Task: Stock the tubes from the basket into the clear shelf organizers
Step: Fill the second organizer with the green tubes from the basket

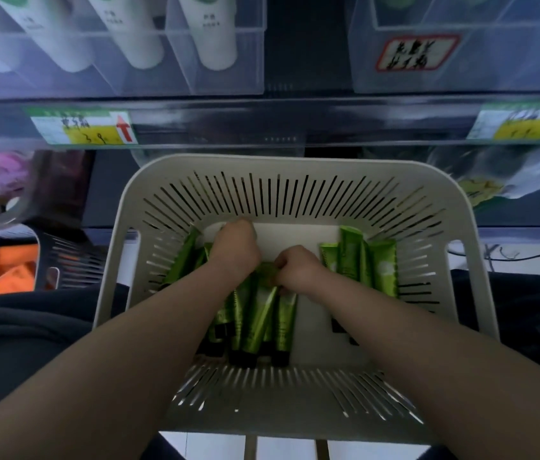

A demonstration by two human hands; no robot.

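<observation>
A: Where are the tubes?

B: In the slatted white basket (290, 180), which fills the middle of the view. The green tubes (255, 313) with black caps lie on its floor in two lots: a fanned bunch at the centre, caps pointing toward 6 o'clock, and a second group (366, 260) at about 3 o'clock, lying side by side with crimped ends toward 12.

A: And the hands?

B: Both are down inside the basket. The left hand (235, 247) is curled, knuckles up, over the crimped ends of the tubes at about 10 o'clock from the basket's centre; its fingers are hidden beneath it, so I cannot tell if it has a tube gripped. The right hand (298, 270) is at the centre, fingers bent and pinched on the top end of one tube in the central bunch.

A: The organizers?

B: At 12 o'clock, above the shelf edge. The clear organizer (215, 78) at 11 o'clock has dividers, with white tubes (209, 31) standing in its compartments. A second clear organizer (461, 74) at 1 o'clock bears a red-bordered label (418, 56); its writing is blurred. Yellow price tags (86, 127) with red arrows sit on the shelf rail.

A: Anything else?

B: Orange packs (9, 270) at 9 o'clock beside a darker basket (69, 260).
</observation>
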